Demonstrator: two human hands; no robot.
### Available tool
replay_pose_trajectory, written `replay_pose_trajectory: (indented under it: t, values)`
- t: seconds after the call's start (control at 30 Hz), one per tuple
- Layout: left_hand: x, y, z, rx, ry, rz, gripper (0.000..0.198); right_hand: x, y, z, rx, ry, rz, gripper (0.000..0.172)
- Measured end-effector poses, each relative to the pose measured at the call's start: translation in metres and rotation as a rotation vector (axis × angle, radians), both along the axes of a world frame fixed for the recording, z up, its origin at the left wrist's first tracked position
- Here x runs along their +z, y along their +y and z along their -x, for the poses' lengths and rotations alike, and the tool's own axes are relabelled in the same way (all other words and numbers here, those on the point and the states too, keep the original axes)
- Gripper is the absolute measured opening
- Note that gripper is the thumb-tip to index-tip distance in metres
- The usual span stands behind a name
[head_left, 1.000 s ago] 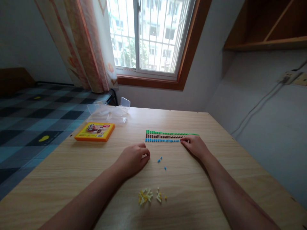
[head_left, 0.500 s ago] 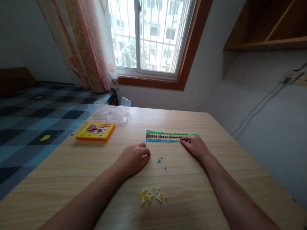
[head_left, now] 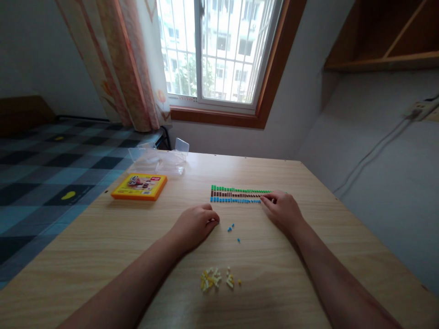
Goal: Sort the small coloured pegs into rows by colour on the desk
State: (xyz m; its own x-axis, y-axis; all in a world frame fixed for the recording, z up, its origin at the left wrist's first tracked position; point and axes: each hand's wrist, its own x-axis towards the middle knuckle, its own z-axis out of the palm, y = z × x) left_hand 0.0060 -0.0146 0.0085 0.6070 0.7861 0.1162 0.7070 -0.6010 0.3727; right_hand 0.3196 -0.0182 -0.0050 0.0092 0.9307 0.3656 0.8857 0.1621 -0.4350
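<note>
Three rows of tiny toy bricks lie side by side on the wooden table [head_left: 137, 256]: a green row [head_left: 224, 188], a brown row [head_left: 222, 194] and a blue row [head_left: 221, 200]. At the right end of the blue row, my right hand [head_left: 284, 211] rests with its fingertips pinched together. It covers the right part of the rows, and anything in the pinch is hidden. My left hand [head_left: 196, 224] lies below the rows, thumb and fingers closed together. Just right of it are a few loose blue bricks [head_left: 230, 229]. Nearer me sits a pile of cream and yellow bricks [head_left: 211, 279].
An orange and yellow box [head_left: 139, 187] with a picture on top lies at the left of the table. Behind it stand clear plastic trays [head_left: 161, 160]. A bed [head_left: 78, 160] adjoins on the left; a wall with a cable [head_left: 373, 151] is on the right.
The thumb and fingers of my left hand have closed together. My right hand has shifted slightly and stays at the end of the blue row. The whole view has moved a little.
</note>
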Motion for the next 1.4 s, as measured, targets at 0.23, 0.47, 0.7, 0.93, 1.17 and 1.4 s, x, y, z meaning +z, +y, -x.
replay_pose_trajectory:
  t: [0.23,0.47,0.7,0.93,1.17,1.4]
  values:
    - [-0.005,0.006,-0.007,0.086,-0.101,0.015,0.019,0.004,-0.022,0.062,0.440,0.024,-0.086,0.020]
    - [-0.012,0.017,-0.003,0.190,-0.367,-0.004,0.015,0.005,-0.034,0.091,0.586,-0.143,-0.107,0.024]
    - [-0.014,0.017,-0.003,0.200,-0.417,-0.014,0.015,0.004,-0.031,0.091,0.549,-0.195,-0.108,0.019]
    - [-0.017,0.018,0.004,0.164,-0.437,0.005,0.017,-0.001,-0.016,0.045,0.448,-0.120,-0.049,0.013]
    - [-0.017,0.017,0.008,0.151,-0.441,0.011,0.018,0.001,-0.005,0.001,0.351,-0.044,0.122,0.017]
    - [-0.016,0.016,0.007,0.126,-0.446,0.012,0.017,-0.009,0.007,-0.026,0.220,-0.002,0.108,0.017]
